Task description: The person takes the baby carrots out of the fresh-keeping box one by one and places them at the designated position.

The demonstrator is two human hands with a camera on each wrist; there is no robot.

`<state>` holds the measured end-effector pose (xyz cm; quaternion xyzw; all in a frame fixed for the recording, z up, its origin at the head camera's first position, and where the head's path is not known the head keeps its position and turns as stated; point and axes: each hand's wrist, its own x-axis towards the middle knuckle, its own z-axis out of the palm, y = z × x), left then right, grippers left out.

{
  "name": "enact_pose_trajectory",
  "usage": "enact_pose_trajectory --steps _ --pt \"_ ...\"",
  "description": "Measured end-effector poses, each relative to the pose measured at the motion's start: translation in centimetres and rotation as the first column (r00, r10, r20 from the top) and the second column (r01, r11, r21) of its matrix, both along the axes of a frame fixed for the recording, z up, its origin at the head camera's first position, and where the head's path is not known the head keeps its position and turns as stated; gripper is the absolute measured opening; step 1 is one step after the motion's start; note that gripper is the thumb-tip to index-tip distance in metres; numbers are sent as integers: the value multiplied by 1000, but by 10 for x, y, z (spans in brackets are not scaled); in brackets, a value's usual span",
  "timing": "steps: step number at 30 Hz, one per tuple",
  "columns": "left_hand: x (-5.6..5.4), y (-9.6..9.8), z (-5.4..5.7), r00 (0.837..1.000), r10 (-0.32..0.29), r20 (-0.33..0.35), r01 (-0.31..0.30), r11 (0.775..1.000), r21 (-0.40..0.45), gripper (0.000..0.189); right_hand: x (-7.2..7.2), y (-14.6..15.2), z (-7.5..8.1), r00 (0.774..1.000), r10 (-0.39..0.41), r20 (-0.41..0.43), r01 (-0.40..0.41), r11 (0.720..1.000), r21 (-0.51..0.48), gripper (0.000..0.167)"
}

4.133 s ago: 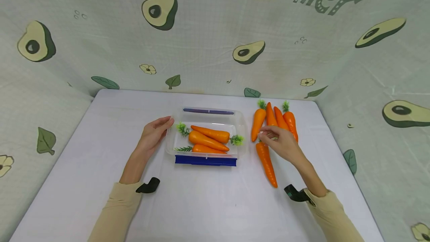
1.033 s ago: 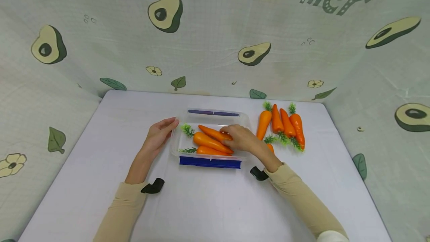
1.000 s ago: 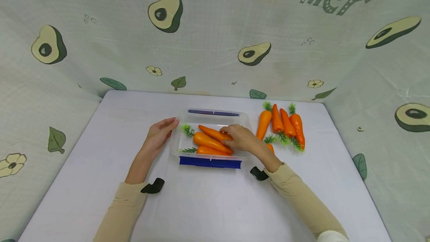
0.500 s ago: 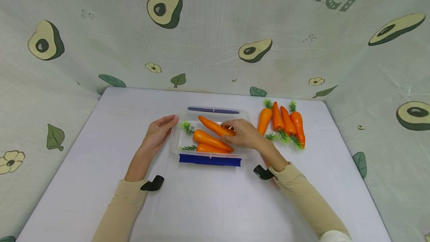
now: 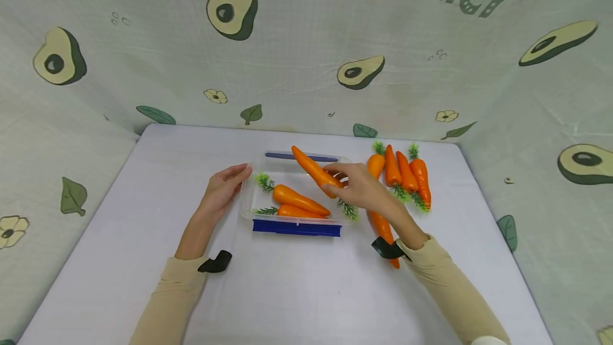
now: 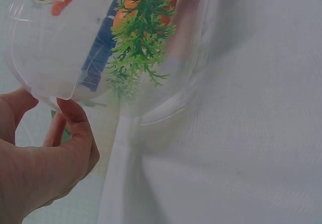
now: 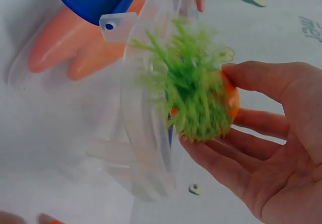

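My right hand [image 5: 361, 188] grips a toy carrot [image 5: 313, 168] near its leafy end, its tip tilted up above the clear plastic container [image 5: 246, 204]. In the right wrist view the green leaves [image 7: 193, 83] hang in front of the fingers, by the container's rim. My left hand [image 5: 222, 190] pinches the container's left rim; the left wrist view shows thumb and finger at its edge. Inside the container lie two more carrots, one in the middle [image 5: 299, 199] and one by the front wall [image 5: 299, 211], their leaves to the left.
Right of the container several carrots [image 5: 407, 174] lie in a row, tips and leaves alternating. Another carrot [image 5: 382, 228] lies nearer, partly under the right wrist. Blue locking flaps hang from the container's front [image 5: 297, 228] and back [image 5: 282, 155]. A patterned cloth wall [image 5: 297, 41] stands behind the table.
My right hand has gone from the carrots on the table into the container, gripped the rear carrot and lifted it up out of its place. My left hand has stayed on the rim.
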<state>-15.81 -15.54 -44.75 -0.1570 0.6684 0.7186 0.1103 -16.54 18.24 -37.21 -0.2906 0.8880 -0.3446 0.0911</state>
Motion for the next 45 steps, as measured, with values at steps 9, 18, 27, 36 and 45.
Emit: enact_pose_trajectory --steps 9,18,27,36,45 --pt "0 -1 -2 1000 -3 8 3 1000 -6 63 7 16 11 998 -66 -17 66 997 -44 44" --pt "0 -1 -2 1000 -15 1 15 1000 -22 65 16 39 17 985 -168 -35 165 984 -66 47" --pt "0 1 -1 1000 -6 6 6 1000 -9 66 28 68 18 964 -266 -14 265 962 -74 48" --pt "1 1 1 1000 -18 -3 18 1000 5 66 42 92 11 942 -334 -25 333 942 -40 50" --pt "2 0 1 1000 -25 -2 25 1000 4 67 55 114 2 939 -342 -30 341 940 -31 49"
